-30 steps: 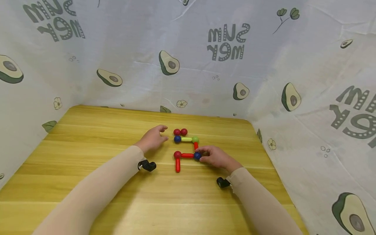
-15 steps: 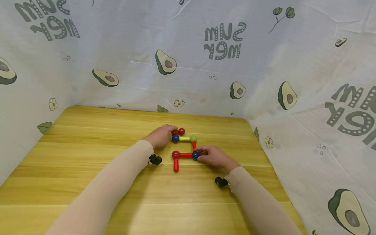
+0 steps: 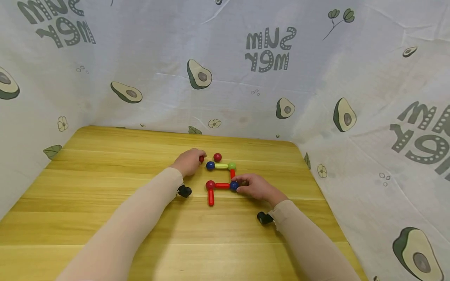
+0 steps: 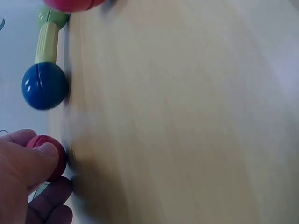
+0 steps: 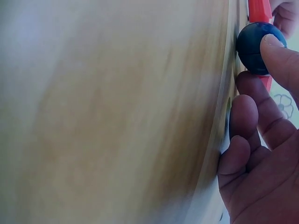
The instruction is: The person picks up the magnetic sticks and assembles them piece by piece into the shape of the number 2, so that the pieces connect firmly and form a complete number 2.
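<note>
- Pinching a red ball (image 3: 201,159) between thumb and finger, left of the head frame's centre, the left hand (image 3: 187,162) holds it apart from the upper blue ball (image 3: 210,166).
- The right hand (image 3: 258,188), right of centre, pinches the corner blue ball (image 3: 234,186), probably steadying the attached red rod (image 3: 222,185).

Red ball (image 4: 60,161), blue ball (image 5: 251,52), avocado-printed cloth (image 3: 230,72), seemingly off-white.

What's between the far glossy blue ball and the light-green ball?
A pale yellow-green ribbed rod, touching both; head and left wrist views show it.
</note>
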`<state>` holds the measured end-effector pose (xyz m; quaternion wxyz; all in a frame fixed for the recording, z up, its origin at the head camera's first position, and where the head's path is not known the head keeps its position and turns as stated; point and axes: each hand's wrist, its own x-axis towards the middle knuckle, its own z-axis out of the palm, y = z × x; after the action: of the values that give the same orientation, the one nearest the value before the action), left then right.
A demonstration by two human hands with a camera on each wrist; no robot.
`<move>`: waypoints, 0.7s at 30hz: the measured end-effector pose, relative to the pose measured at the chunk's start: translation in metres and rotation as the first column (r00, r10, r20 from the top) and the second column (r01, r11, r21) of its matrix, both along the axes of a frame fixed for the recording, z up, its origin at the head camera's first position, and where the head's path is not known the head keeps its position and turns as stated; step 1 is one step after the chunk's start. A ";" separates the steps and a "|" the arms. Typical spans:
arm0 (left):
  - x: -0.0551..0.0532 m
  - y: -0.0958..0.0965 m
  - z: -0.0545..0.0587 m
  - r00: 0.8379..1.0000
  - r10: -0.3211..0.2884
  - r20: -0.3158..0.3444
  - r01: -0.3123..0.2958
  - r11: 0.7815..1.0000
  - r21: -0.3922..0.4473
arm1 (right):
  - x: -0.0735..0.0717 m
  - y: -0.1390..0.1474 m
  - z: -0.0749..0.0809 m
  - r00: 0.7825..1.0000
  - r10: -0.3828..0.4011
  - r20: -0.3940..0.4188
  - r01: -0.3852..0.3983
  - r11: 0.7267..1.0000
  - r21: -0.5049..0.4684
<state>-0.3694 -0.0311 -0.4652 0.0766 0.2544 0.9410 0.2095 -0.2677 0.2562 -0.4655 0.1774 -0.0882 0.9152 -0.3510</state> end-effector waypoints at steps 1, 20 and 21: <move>0.000 -0.004 0.000 1.000 0.006 0.009 -0.006 1.000 0.002 | 0.000 0.000 0.000 1.000 -0.001 0.003 0.001 1.000 -0.004; 0.043 -0.060 0.008 0.990 -0.048 0.131 0.047 0.999 0.009 | -0.003 -0.033 0.022 0.973 0.149 -0.174 -0.134 0.986 0.097; 0.046 -0.062 0.008 0.990 -0.051 0.134 0.050 0.999 0.013 | -0.004 -0.036 0.022 0.967 0.173 -0.187 -0.156 0.982 0.103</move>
<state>-0.3230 -0.0928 -0.4571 0.1438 0.2638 0.9259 0.2288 -0.2720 0.2200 -0.4438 0.1191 -0.1901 0.9321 -0.2843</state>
